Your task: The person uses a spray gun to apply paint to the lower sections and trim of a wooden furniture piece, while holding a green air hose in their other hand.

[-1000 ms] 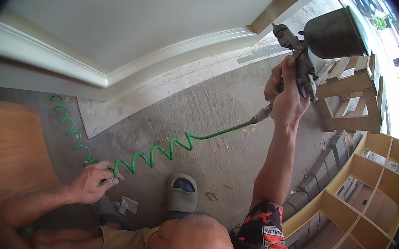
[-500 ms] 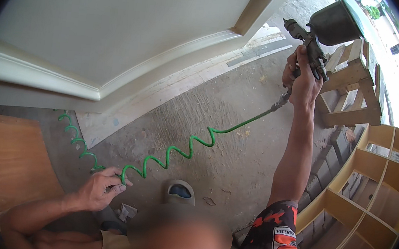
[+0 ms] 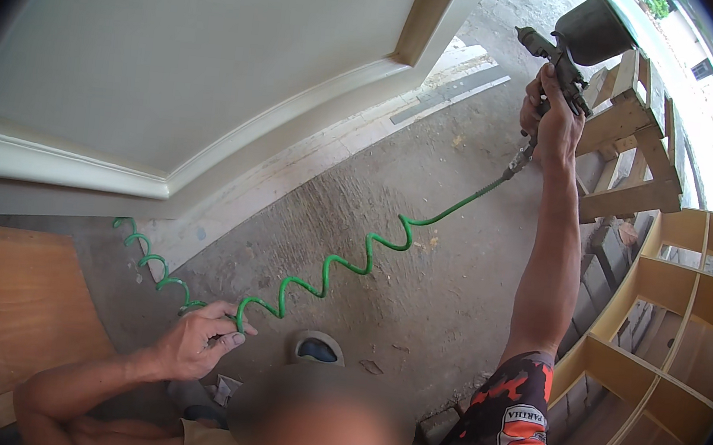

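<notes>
My right hand (image 3: pixel 556 113) is wrapped round the handle of a spray gun (image 3: pixel 566 69), its arm stretched far forward. A dark grey cup (image 3: pixel 598 31) sits on top of the gun, and the nozzle points left toward the pale panel. From the gun's lower end a coiled green air hose (image 3: pixel 350 263) runs back across to my left hand (image 3: pixel 203 338). The fingers of that hand are closed round one coil. Beyond it the hose goes on to the far left, passing out of sight by the panel's lower edge. The trigger is partly hidden by my fingers.
A large pale panel with raised moulding (image 3: pixel 217 60) stands at the left, above a board strip (image 3: pixel 328 163) on the concrete floor (image 3: pixel 433 317). Brown plywood (image 3: pixel 19 291) lies lower left. On the right are a wooden stand (image 3: pixel 635 139), grey blocks (image 3: pixel 605 257) and a compartmented wooden frame (image 3: pixel 653 375).
My left hand has shifted slightly right with the hose coil in it. My right hand and the spray gun have moved slightly farther forward. The panel appears a little farther left.
</notes>
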